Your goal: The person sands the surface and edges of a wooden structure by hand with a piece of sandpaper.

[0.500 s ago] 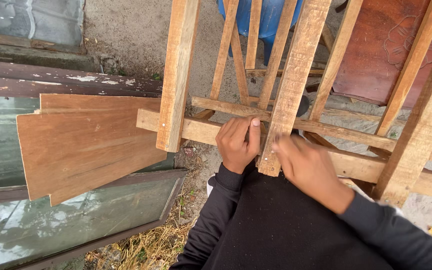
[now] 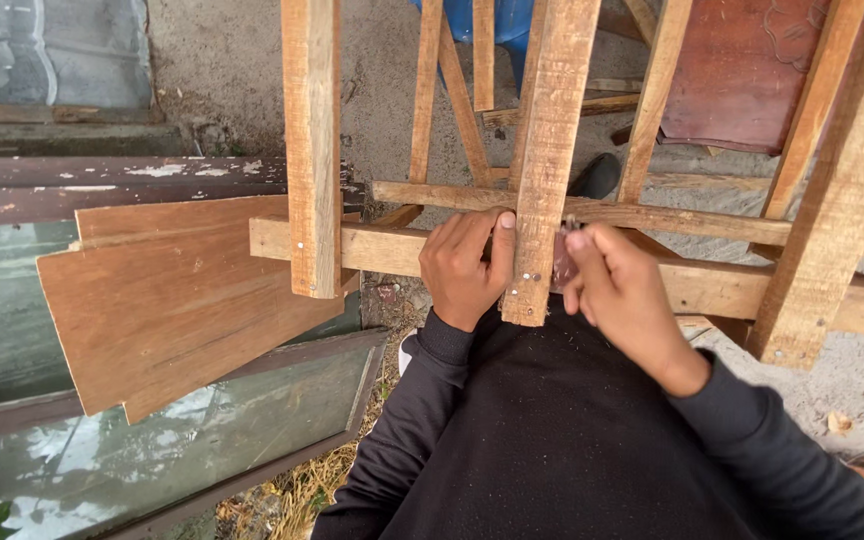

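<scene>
Slat [image 2: 549,150]: upright, crossing the rail [image 2: 392,250]
Left hand [image 2: 464,265]: fingers curled round slat's edge
Right hand [image 2: 620,290]: fingertips pinched on something small, unclear, beside slat

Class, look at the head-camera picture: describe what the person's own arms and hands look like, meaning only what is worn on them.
Both arms wear long black sleeves of soft knit cloth, ending in snug ribbed cuffs at the wrists. The left hand and right hand are bare: no gloves, and no rings, watch or bracelet show. The fingernails are short. The sleeves bear no markings.
</scene>
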